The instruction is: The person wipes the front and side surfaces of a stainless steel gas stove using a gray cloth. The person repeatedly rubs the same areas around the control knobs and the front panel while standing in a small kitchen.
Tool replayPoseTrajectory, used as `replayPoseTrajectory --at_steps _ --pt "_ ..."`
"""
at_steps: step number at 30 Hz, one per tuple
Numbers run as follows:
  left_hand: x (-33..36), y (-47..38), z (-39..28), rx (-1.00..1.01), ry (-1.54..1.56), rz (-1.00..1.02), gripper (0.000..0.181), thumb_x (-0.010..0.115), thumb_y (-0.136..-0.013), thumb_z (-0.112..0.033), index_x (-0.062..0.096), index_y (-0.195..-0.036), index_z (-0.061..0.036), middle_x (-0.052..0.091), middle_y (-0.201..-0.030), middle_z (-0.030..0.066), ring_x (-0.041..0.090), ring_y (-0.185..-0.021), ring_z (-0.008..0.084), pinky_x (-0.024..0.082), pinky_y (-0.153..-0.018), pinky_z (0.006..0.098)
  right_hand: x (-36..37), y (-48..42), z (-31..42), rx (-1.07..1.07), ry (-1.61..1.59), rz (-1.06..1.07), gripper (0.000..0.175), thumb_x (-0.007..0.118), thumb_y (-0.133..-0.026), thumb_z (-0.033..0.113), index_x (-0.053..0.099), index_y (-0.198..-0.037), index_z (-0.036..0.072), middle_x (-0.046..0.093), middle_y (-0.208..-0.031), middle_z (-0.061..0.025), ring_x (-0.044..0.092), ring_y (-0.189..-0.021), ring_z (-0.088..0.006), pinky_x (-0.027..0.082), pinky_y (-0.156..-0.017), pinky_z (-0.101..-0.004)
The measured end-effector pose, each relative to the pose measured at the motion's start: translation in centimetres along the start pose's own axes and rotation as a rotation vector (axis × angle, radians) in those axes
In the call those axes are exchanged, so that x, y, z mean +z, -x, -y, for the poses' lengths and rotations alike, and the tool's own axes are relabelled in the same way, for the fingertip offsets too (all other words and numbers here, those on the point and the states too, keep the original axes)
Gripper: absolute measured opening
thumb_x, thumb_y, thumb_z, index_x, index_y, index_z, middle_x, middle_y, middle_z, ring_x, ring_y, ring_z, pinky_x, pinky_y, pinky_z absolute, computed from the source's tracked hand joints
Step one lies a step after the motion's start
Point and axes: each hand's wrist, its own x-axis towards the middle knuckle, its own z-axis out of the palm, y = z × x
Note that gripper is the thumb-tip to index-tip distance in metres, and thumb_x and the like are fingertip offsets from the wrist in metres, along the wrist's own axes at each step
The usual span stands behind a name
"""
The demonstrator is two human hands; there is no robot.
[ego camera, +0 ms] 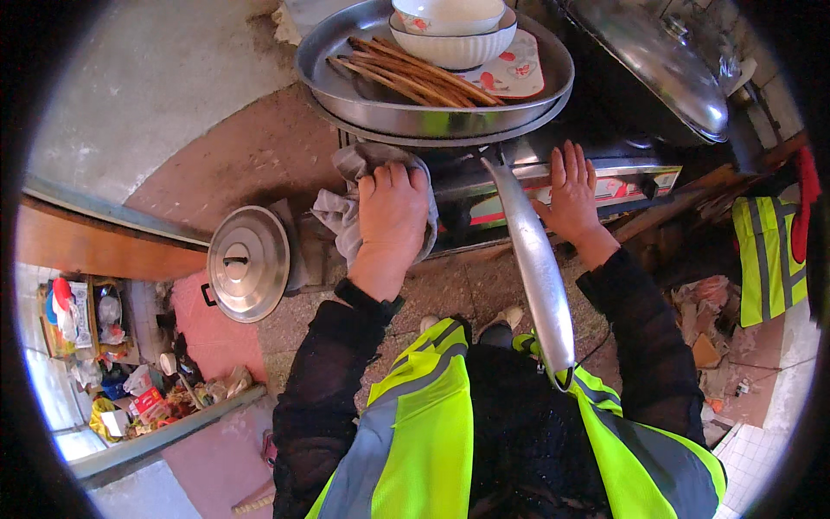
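Observation:
My left hand (pixel 393 214) grips a crumpled grey cloth (pixel 347 220) at the left front edge of a gas stove (pixel 609 172). To the right, my right hand (pixel 572 191) lies flat with fingers apart on the stove's front edge, holding nothing. Between the hands a metal pan handle (pixel 532 259) points towards me. Above them, a steel pan (pixel 415 120) on the stove holds a bundle of wooden chopsticks (pixel 415 74), a white ribbed bowl (pixel 454 48) with a smaller bowl (pixel 447 16) in it, and a patterned white plate (pixel 519 68).
A domed metal lid (pixel 655 58) leans at the back right. A round pot lid with a black handle (pixel 249 263) is at the left, below the concrete counter (pixel 175 84). A yellow reflective vest (pixel 765 259) hangs at the right. Bags and boxes (pixel 149 402) lie at the lower left.

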Motion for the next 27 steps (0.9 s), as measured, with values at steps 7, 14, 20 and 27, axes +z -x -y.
replayPoseTrajectory --at_steps 7,14,20,27 --pt "0.7 0.0 -1.4 -0.046 -0.139 -0.045 0.035 0.065 -0.068 -0.019 0.056 -0.100 -0.0063 0.057 -0.103 0.0148 0.053 -0.094 0.0278 0.040 -0.079 0.0427 0.6 -0.1 -0.4 -0.016 0.008 -0.027 0.096 0.074 -0.071 0.043 0.027 -0.142 -0.003 0.022 -0.150 -0.0262 0.017 -0.141 -0.0408 0.013 -0.114 -0.0519" --pt "0.9 1.5 0.1 0.033 -0.146 -0.125 0.026 0.055 -0.078 -0.017 0.057 -0.103 -0.0097 0.058 -0.108 0.0144 0.054 -0.092 0.0264 0.042 -0.074 0.0391 0.4 0.1 -0.8 -0.042 0.017 -0.029 0.095 0.072 -0.073 0.046 0.029 -0.142 -0.002 0.023 -0.150 -0.0257 0.018 -0.141 -0.0396 0.014 -0.113 -0.0509" --pt "0.5 2.2 1.9 0.061 -0.140 -0.116 0.027 0.055 -0.077 -0.017 0.056 -0.103 -0.0079 0.058 -0.109 0.0169 0.053 -0.094 0.0275 0.041 -0.078 0.0405 0.4 0.1 -0.7 -0.030 0.011 -0.027 0.096 0.073 -0.073 0.046 0.029 -0.142 -0.002 0.024 -0.149 -0.0262 0.019 -0.141 -0.0400 0.015 -0.113 -0.0510" --pt "0.4 1.5 -0.4 0.022 -0.074 -0.100 0.028 0.056 -0.076 -0.017 0.057 -0.100 -0.0044 0.056 -0.109 0.0190 0.053 -0.096 0.0297 0.041 -0.078 0.0424 0.9 0.1 -0.4 -0.009 -0.010 -0.053 0.096 0.073 -0.072 0.047 0.028 -0.142 -0.002 0.022 -0.150 -0.0264 0.018 -0.141 -0.0402 0.012 -0.114 -0.0512"
